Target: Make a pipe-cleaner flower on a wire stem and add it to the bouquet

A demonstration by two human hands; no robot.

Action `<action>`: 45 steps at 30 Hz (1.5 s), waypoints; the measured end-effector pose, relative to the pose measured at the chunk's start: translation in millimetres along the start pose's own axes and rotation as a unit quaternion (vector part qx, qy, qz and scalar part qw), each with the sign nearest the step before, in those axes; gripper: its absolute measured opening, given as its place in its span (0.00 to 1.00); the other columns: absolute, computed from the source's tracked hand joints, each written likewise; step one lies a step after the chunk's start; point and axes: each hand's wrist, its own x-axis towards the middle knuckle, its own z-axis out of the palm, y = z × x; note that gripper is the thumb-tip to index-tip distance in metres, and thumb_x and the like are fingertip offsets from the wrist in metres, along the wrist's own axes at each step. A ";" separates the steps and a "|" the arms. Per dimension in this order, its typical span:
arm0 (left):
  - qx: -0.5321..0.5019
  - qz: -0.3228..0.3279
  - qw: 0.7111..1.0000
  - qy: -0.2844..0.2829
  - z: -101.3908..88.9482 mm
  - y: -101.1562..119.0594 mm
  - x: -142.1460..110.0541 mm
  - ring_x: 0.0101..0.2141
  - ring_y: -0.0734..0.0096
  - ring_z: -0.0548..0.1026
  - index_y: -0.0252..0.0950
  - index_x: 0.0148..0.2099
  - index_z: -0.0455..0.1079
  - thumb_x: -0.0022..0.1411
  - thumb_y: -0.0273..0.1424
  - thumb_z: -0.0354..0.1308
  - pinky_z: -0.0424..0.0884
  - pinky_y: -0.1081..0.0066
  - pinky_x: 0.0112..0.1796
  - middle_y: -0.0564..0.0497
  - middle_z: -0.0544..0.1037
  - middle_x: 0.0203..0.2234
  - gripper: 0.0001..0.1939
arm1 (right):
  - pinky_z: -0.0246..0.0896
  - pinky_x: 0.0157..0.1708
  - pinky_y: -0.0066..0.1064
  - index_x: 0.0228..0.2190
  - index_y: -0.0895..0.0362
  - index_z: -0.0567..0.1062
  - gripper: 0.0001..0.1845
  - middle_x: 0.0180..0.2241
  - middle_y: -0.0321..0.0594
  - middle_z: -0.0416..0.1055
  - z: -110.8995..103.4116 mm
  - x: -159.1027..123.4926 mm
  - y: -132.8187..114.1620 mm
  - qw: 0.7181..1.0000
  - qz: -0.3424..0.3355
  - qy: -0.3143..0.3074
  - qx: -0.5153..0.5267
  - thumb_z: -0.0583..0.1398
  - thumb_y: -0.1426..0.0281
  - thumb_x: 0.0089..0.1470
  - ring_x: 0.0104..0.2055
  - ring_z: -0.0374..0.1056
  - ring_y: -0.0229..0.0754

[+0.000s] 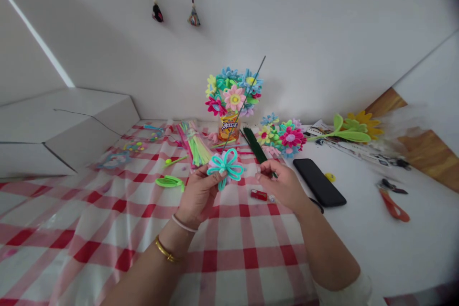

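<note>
My left hand (202, 189) pinches a teal pipe-cleaner flower (233, 168) with looped petals, its thumb on the flower's middle. Lilac loops show behind the teal ones. A thin dark stem wire (247, 93) slants up and away from behind the flower. To the right, apart from the flower, my right hand (281, 181) has its thumb and fingertips drawn together; whatever is between them is too small to make out. Just below its fingers lies a red lighter-like item (258, 194) on the checked cloth. A bundle of dark green stems (254, 146) lies behind this hand.
Behind stands an orange container (229, 128) full of fuzzy flowers (234, 98). Around it lie pastel pipe cleaners (195, 146), a green leaf loop (169, 181) and more finished flowers (283, 136). On the right are a black phone (318, 181) and orange-handled snips (393, 206).
</note>
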 end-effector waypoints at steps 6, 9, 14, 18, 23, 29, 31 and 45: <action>-0.020 -0.062 0.996 -0.060 3.1 0.6 -5.3 0.28 0.72 0.74 0.35 0.32 0.72 0.47 0.25 0.63 0.69 0.65 0.38 0.53 0.77 0.26 0.07 | 0.58 0.26 0.26 0.26 0.55 0.70 0.10 0.25 0.33 0.65 12.6 -3.8 -8.0 0.956 0.042 0.023 0.288 0.62 0.63 0.42 0.27 0.61 0.34; -0.029 -0.112 0.989 -0.090 3.8 -2.2 -9.1 0.33 0.67 0.75 0.36 0.34 0.72 0.47 0.26 0.63 0.69 0.62 0.40 0.51 0.78 0.30 0.09 | 0.60 0.28 0.27 0.26 0.55 0.71 0.09 0.25 0.32 0.67 16.6 -3.9 -8.4 0.938 0.042 0.028 0.342 0.64 0.65 0.41 0.27 0.63 0.34; -0.067 -0.134 0.983 -0.105 3.3 -5.9 -12.7 0.33 0.68 0.75 0.35 0.37 0.71 0.46 0.26 0.63 0.71 0.65 0.38 0.51 0.78 0.31 0.13 | 0.62 0.29 0.28 0.28 0.56 0.73 0.10 0.27 0.35 0.70 19.6 -6.1 -9.2 0.932 0.052 -0.019 0.357 0.64 0.65 0.42 0.30 0.66 0.37; -0.072 -0.124 0.983 -0.113 2.3 -7.1 -11.8 0.31 0.72 0.75 0.34 0.38 0.71 0.46 0.25 0.63 0.71 0.71 0.34 0.50 0.78 0.31 0.14 | 0.61 0.27 0.27 0.29 0.56 0.73 0.11 0.27 0.34 0.70 20.3 -8.4 -12.0 0.931 0.064 -0.034 0.357 0.65 0.64 0.41 0.28 0.65 0.36; -0.069 -0.107 0.985 -0.114 0.1 -8.9 -11.2 0.29 0.72 0.75 0.36 0.37 0.71 0.45 0.26 0.64 0.71 0.70 0.34 0.52 0.78 0.29 0.14 | 0.63 0.29 0.29 0.28 0.57 0.73 0.11 0.28 0.36 0.70 20.3 -10.1 -12.6 0.935 0.051 -0.036 0.349 0.65 0.64 0.40 0.29 0.66 0.36; -0.059 -0.098 0.987 -0.113 -0.5 -9.7 -12.3 0.32 0.69 0.75 0.37 0.40 0.69 0.43 0.26 0.65 0.71 0.68 0.35 0.52 0.78 0.32 0.17 | 0.63 0.28 0.29 0.28 0.56 0.73 0.11 0.28 0.36 0.70 20.2 -10.8 -12.5 0.949 0.048 -0.018 0.310 0.64 0.64 0.41 0.29 0.66 0.37; -0.064 -0.094 0.988 -0.109 -0.6 -9.7 -11.9 0.30 0.70 0.75 0.37 0.38 0.70 0.43 0.26 0.65 0.71 0.69 0.33 0.52 0.77 0.30 0.16 | 0.63 0.27 0.28 0.28 0.56 0.73 0.11 0.28 0.36 0.70 19.7 -10.9 -13.4 0.949 0.050 -0.016 0.312 0.64 0.64 0.41 0.29 0.66 0.36; -0.066 -0.069 0.990 -0.100 -1.5 -8.9 -11.0 0.26 0.74 0.74 0.36 0.32 0.69 0.42 0.26 0.65 0.71 0.73 0.29 0.55 0.76 0.24 0.12 | 0.63 0.30 0.30 0.35 0.55 0.72 0.15 0.32 0.37 0.71 15.4 -9.3 -12.6 0.948 0.045 -0.051 0.312 0.63 0.64 0.42 0.34 0.67 0.39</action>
